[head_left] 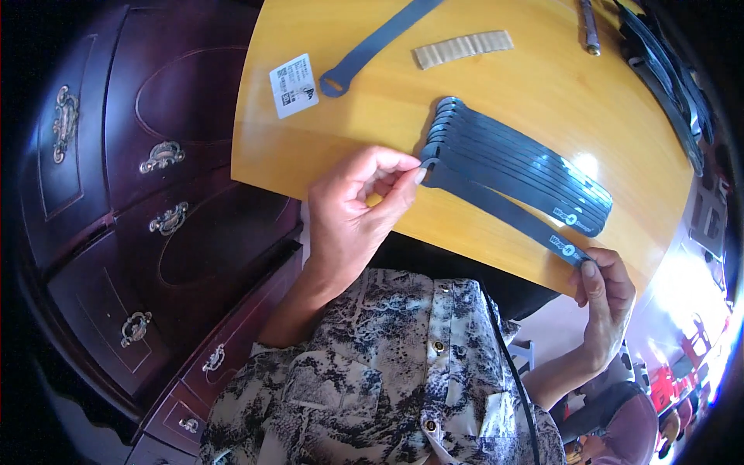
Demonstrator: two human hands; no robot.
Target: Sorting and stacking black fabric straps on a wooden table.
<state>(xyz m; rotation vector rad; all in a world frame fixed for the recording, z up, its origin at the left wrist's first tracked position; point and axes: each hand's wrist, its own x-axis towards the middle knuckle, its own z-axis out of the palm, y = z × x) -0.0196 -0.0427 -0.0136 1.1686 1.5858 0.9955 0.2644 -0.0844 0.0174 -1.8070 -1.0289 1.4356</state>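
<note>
A dark strap (504, 211) with a slotted, rounded head stretches between my hands along the near side of the table. My left hand (363, 198) pinches the slotted head between thumb and forefinger. At the other end, my right hand (607, 298) grips the strap's tip, thumb on top. Just beyond it lies a fanned row of several matching straps (519, 155), overlapping, slotted heads to the left and printed ends to the right. The held strap runs close alongside the nearest one of the row.
On the yellow wooden table (364, 124), a single strap (376, 45) and a white printed label (294, 87) lie at the far left. A tan ribbed strip (463, 49) and a pen-like stick (590, 29) are farther back. More dark straps (666, 77) lie at the right edge. Dark wooden drawers (101, 155) stand left.
</note>
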